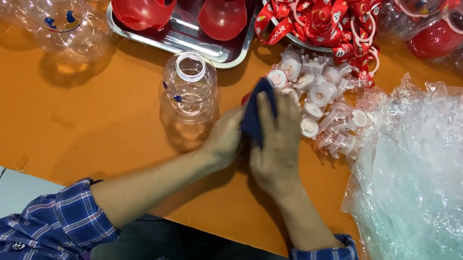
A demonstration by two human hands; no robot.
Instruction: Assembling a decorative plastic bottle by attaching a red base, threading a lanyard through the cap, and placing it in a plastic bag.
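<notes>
Together, left hand (224, 138) and right hand (278, 141) clasp dark-blue cloth (258, 112) — fingers curled (red part beneath).

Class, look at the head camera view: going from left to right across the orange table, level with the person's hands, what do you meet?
Cluster of clear bottles → single clear bottle → left hand → dark blue cloth → right hand → pile of white caps → heap of clear plastic bags.
</notes>
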